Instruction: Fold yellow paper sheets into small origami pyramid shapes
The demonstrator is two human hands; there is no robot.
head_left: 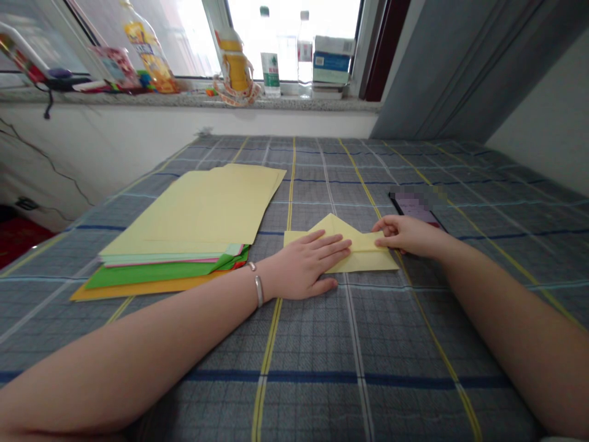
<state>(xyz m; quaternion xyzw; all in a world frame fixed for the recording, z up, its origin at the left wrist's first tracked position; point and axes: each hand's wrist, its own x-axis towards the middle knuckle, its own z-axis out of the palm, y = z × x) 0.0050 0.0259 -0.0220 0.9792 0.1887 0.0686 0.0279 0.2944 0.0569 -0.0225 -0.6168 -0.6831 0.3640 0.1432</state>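
1. Paper [363, 262], pale yellow and partly folded, lies on the grey plaid cloth [313, 350], to the right of the stack of coloured sheets [193, 209]. Its peak points toward the window.
2. The left hand [306, 265], with a metal bracelet [258, 287] at the wrist, lies flat over the left part of the paper. Its fingers are extended and grip nothing; they only rest on the top.
3. The right hand [405, 235] pinches the right end of the paper between thumb and index finger. Just beyond this hand lies a smartphone [414, 205].
4. In my judgement, the step in hand is the flattening of a fold. To do it well, the left hand should press evenly close to the crease, so that the layers do not slip. The right fingers should align the edge first, and 1 fingertip should then run along the fold toward its end. Too strong a pull could make the crease oblique.
5. On the windowsill [184, 100], well apart from the 2 hands, stand several containers: an orange-labelled drink bottle [146, 49], a yellow drinking bottle [235, 69], a clear bottle [304, 55], a white-and-green tube [270, 73] and a blue-and-white box [330, 63]. How full they are, I cannot tell; the content of the tube and the box is hidden.
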